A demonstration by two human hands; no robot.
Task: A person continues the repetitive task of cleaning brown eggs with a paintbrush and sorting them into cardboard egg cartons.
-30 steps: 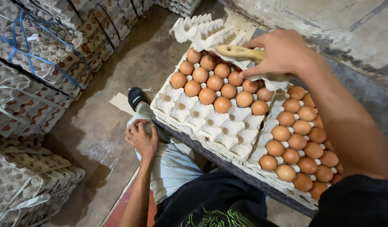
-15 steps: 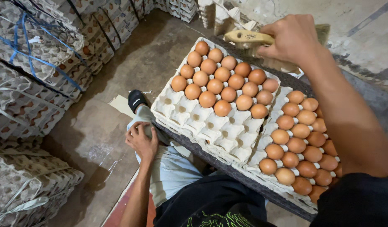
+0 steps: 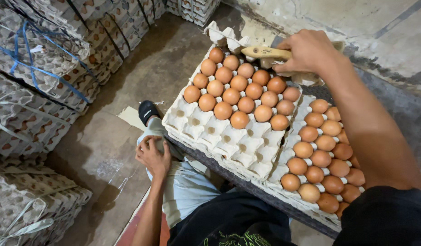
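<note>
My right hand [image 3: 306,51] grips a pale wooden-handled tool [image 3: 265,53] just beyond the far edge of a grey pulp egg tray [image 3: 219,136]. That tray holds several brown eggs [image 3: 240,93] in its far rows, and its near rows are bare. A second tray [image 3: 283,171] to the right is full of brown eggs [image 3: 322,159]. Both trays lie on a dark board [image 3: 247,184] over my lap. My left hand [image 3: 153,157] rests on my knee, fingers loosely curled, holding nothing.
Tied bundles of stacked egg trays [image 3: 42,73] line the left side and the far wall. More empty trays [image 3: 224,35] sit beyond the eggs. A concrete floor [image 3: 142,73] lies between them and my black shoe [image 3: 148,110]. A concrete ledge [image 3: 356,23] runs at the right.
My right hand has drawn the wooden tool back from the eggs to the tray's far edge. The left hand stays on my knee.
</note>
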